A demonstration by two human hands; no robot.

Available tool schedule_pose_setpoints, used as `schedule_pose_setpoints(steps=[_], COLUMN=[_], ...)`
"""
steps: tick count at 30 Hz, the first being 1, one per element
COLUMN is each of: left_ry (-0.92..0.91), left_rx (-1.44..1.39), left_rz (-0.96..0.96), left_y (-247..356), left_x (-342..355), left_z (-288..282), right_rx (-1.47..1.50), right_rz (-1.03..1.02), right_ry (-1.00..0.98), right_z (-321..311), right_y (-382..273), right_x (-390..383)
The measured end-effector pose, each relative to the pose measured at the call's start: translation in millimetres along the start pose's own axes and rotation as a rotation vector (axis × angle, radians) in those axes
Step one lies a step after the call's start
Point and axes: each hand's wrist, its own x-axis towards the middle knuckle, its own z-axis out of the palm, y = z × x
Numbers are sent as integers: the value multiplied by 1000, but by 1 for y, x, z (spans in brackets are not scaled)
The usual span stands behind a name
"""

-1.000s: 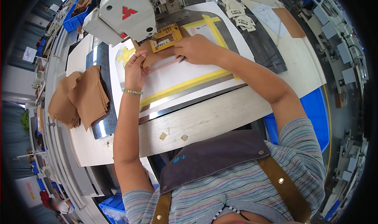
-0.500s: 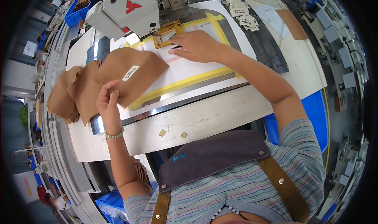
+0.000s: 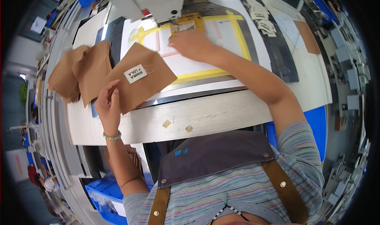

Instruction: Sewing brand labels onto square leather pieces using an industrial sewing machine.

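My left hand [image 3: 108,110] pinches the near left edge of a brown fabric panel [image 3: 154,69] between thumb and fingers, tilting it above the white sheet. A white woven label [image 3: 135,74] sits on the panel, with loose threads at its right edge. My right hand [image 3: 192,46] is at the near edge of a yellow clamp frame [image 3: 200,26] under the sewing machine head [image 3: 152,5]. Its fingers are curled in, and what they may hold is hidden. Left of the held panel lie stacked brown panels [image 3: 94,65] and another brown pile [image 3: 63,76].
Yellow tape [image 3: 239,35] borders the white sheet [image 3: 132,25] on the machine bed. White labels [image 3: 265,26] lie in a row at the far right. Two small scraps [image 3: 166,123] rest on the near table edge. Blue bins [image 3: 105,193] stand below the table.
My left hand has turned the labelled panel more face-up, so its label shows fully. My right hand's fingers have curled in beside the frame. The whole view has shifted slightly.
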Motion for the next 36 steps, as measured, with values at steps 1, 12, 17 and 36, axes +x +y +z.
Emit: schedule_pose_setpoints(steps=[1, 12, 17, 36], left_ry=[13, 921, 959, 702], left_rx=[274, 445, 373, 1244], left_rz=[60, 45, -360, -677], left_y=[-6, -94, -207, -216], left_x=[0, -120, -273, -273], left_z=[-5, -171, -206, -171], right_rx=[1, 194, 294, 289], right_rz=[-4, 363, 376, 290], right_ry=[47, 161, 104, 88], right_z=[-2, -54, -51, -50], right_y=[6, 95, 83, 74], right_x=[-6, -90, -83, -84])
